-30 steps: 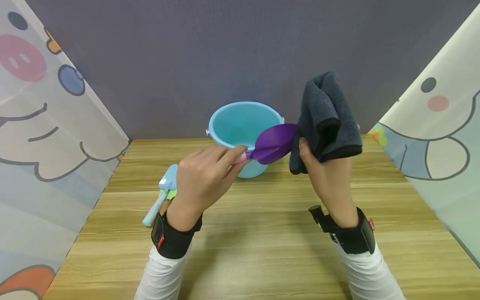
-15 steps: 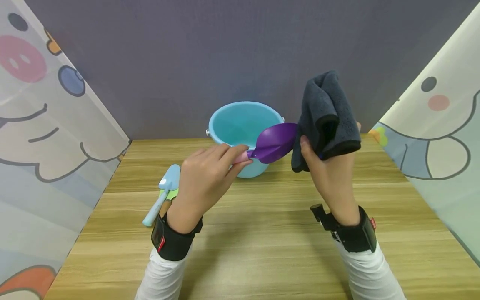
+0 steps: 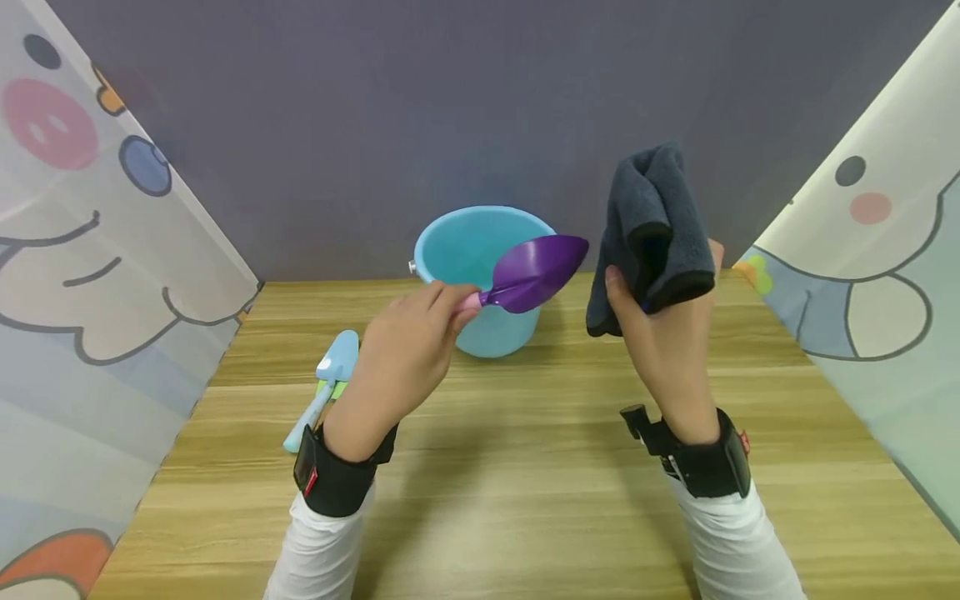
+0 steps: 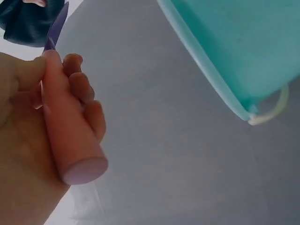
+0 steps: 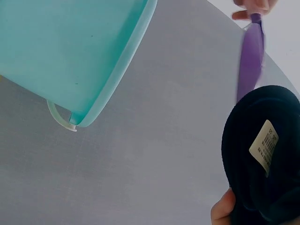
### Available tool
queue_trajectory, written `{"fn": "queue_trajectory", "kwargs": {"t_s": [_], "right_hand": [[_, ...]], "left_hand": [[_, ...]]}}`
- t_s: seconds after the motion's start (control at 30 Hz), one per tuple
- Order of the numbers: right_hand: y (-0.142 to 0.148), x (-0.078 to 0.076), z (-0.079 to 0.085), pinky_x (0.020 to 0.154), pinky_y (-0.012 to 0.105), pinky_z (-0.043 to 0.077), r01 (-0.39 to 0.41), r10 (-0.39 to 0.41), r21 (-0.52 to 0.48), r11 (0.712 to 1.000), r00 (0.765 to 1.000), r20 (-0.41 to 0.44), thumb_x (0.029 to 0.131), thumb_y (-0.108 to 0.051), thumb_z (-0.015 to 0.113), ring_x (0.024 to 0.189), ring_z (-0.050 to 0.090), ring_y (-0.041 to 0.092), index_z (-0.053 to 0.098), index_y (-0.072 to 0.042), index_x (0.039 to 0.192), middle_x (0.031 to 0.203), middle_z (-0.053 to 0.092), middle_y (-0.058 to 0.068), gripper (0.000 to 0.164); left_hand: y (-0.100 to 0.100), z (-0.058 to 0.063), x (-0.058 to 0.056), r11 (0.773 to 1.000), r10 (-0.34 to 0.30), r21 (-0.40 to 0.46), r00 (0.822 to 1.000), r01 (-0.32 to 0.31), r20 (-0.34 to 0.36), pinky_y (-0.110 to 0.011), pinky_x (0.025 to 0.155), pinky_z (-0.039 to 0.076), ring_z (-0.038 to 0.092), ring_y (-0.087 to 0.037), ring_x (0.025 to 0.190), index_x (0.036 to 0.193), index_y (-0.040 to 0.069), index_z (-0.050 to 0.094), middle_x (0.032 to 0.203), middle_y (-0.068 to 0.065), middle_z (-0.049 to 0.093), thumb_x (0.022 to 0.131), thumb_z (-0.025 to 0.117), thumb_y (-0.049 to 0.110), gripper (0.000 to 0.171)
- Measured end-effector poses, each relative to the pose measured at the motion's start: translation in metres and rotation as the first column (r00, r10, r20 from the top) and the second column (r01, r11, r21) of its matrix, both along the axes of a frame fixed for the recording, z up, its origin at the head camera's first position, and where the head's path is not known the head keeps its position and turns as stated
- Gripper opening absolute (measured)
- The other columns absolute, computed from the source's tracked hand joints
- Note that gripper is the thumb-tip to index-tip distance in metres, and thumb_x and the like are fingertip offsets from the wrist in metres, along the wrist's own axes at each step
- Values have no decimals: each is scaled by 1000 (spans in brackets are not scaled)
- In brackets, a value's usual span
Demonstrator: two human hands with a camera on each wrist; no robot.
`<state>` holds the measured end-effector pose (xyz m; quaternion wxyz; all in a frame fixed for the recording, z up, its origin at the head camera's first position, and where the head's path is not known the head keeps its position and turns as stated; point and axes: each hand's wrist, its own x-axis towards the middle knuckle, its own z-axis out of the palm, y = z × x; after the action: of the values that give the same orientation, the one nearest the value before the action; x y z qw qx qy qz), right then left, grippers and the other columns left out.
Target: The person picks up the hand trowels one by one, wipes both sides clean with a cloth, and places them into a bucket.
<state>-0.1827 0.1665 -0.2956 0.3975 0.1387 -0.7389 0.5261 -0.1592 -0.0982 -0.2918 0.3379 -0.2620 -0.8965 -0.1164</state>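
My left hand (image 3: 408, 350) grips the pink handle of a toy shovel with a purple blade (image 3: 536, 271), held in the air in front of the bucket. In the left wrist view the fingers curl round the pink handle (image 4: 70, 126). My right hand (image 3: 671, 358) holds a folded dark grey cloth (image 3: 656, 225) with black edging, raised to the right of the blade. A gap shows between blade tip and cloth in the head view. A white label (image 5: 265, 145) shows on the cloth in the right wrist view. Behind the shovel stands a light blue bucket (image 3: 487, 333).
On the left of the wooden table (image 3: 510, 500) lies a light blue toy trowel (image 3: 337, 358), with a green tool (image 3: 340, 389) partly hidden beneath it. A grey wall (image 3: 375, 125) rises behind. Cartoon-printed panels (image 3: 877, 275) flank both sides.
My left hand has drawn the shovel to the left, so its blade has come away from the cloth. The right hand, still holding the cloth, has shifted only slightly.
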Motion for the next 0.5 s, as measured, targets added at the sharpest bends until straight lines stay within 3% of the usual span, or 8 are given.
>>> {"fn": "queue_trajectory", "kwargs": {"t_s": [0.13,0.3,0.4,0.5], "right_hand": [[-1,-2,1,103,27,38,-12,12,3,1000,1000,1,86,-9,74,116,48,10,48,-11,147,124,42,-12,66],[-2,-2,1,104,25,39,-40,40,16,999,999,-13,86,-2,73,115,47,10,45,-3,147,123,39,-13,66],[-2,-1,1,104,24,41,-43,43,8,999,999,-20,85,1,72,116,48,10,44,-3,147,124,38,-13,68],[-2,0,1,104,25,40,-46,47,13,999,999,-15,87,-2,72,115,48,10,45,-4,147,124,39,-14,66]], "left_hand": [[-10,-2,-8,998,63,-5,996,-63,59,-38,64,47,60,-27,76,118,5,64,94,-9,66,106,50,30,31],[-19,-3,-22,989,118,-87,993,-118,-5,-36,60,44,59,-30,73,110,2,66,85,-12,64,105,56,27,28],[-21,2,-34,980,112,-161,992,-120,-62,-34,52,37,54,-27,63,96,3,66,73,-10,59,104,57,27,27],[-19,10,-47,960,124,-245,991,-132,-49,-30,47,25,39,-20,53,74,8,54,60,-3,39,104,59,29,36]]}}
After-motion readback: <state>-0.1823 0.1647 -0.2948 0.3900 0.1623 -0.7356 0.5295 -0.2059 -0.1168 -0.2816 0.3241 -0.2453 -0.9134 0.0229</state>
